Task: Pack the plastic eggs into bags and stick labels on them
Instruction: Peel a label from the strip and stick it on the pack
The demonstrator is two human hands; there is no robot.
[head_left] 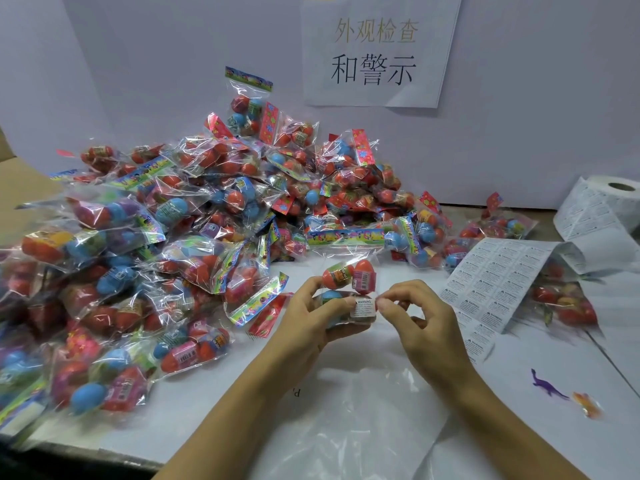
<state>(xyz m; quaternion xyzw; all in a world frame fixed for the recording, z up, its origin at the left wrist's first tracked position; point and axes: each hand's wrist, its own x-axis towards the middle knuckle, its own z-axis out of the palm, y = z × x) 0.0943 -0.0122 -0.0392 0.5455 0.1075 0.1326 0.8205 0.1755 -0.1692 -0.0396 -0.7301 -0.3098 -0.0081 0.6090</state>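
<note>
Left hand [311,315] grips a clear bag of eggs [348,291] at table centre, fingers curled round its lower end, thumb on the front. Bag stands roughly upright, sticking out of the hand toward 12 o'clock; its colourful header strip is at the top. Two red eggs [349,273] show above the fingers, a blue one partly hidden behind them.

Right hand [420,322] sits at 3 o'clock of the bag, thumb and forefinger pinching the right edge of a white warning label [363,307]. Label lies on the bag's lower front, between the two hands, touching the left thumb tip.

Label sheet [491,289] lies flat at 2 o'clock of the right hand, running up to a label roll [609,209] at the table's far right edge.

Big pile of filled bags [180,244] spans 9 to 12 o'clock of the hands.

Purple toy dinosaur [547,386] and an orange toy [587,405] lie at 4 o'clock of the right hand, well apart from it.

Paper sign [377,50] on the back wall at 12 o'clock.
</note>
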